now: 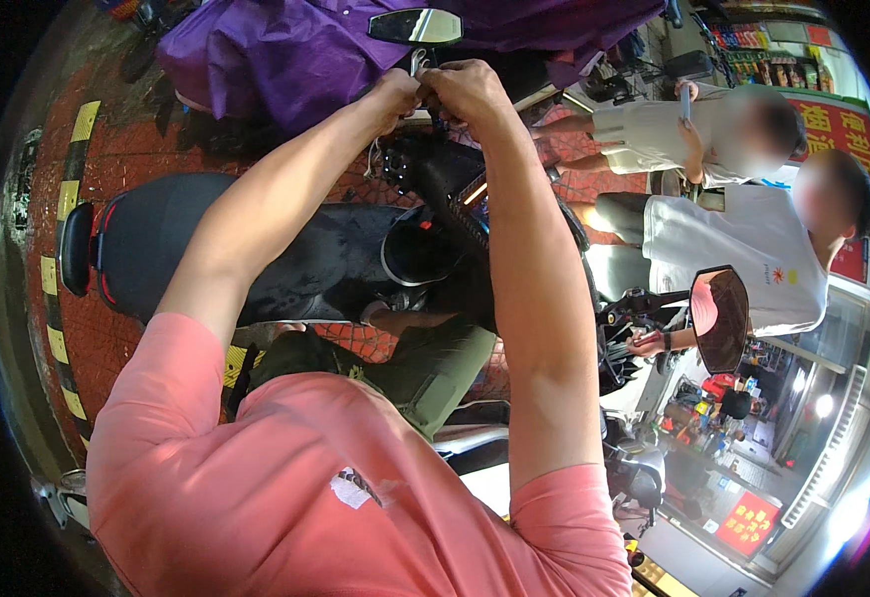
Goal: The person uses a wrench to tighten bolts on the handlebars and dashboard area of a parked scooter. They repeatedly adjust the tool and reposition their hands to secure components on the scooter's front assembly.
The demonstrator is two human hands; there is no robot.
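Note:
Both my arms reach out over a black scooter, and my hands meet at the stem of its far mirror (417, 27). My left hand (393, 98) is closed, its fingers bent in toward the stem. Beside it my right hand (467, 92) is closed too, with thumb and fingers pinched together. A thin white cord (418, 62) loops up between the fingertips, and a strand of it dangles below my left hand. The fingers partly hide the cord and the stem. Under my arms lie the black handlebar (420, 164) and the dark scooter seat (171, 239).
A purple cover (266, 60) drapes over something beyond the scooter. Two people in white shirts (733, 254) stand on the right, one holding a phone (685, 101). The scooter's other mirror (719, 313) sticks out near them. Red paving (106, 348) with a striped kerb lies left.

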